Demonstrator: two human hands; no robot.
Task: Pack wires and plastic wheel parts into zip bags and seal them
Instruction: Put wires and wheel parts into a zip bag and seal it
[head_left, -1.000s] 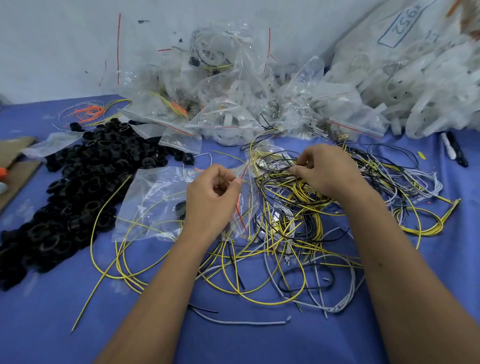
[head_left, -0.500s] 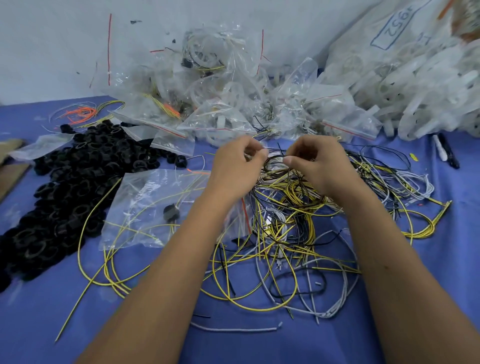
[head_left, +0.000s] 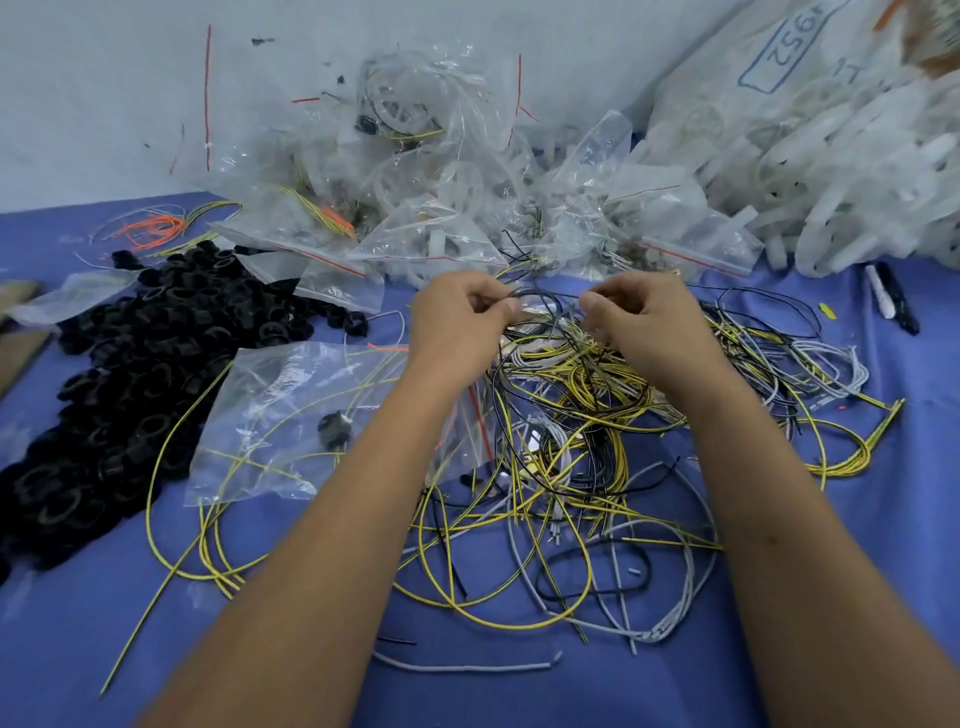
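Step in hand: wire selection, judged. Left hand and right hand, fingers curled, each pinch a thin black wire looped between them, above the wire tangle on the blue worktop. Open zip bag, holding a black wheel part, lies just left of the left forearm. Next move calls for freeing the wire, then feeding it into that bag's mouth

A single head-worn wide-angle camera looks forward and down along both forearms onto a blue table, close enough that the arms fill the lower frame. A white wall closes the top edge (straight lines bow slightly toward the corners); no second view overlaps it.
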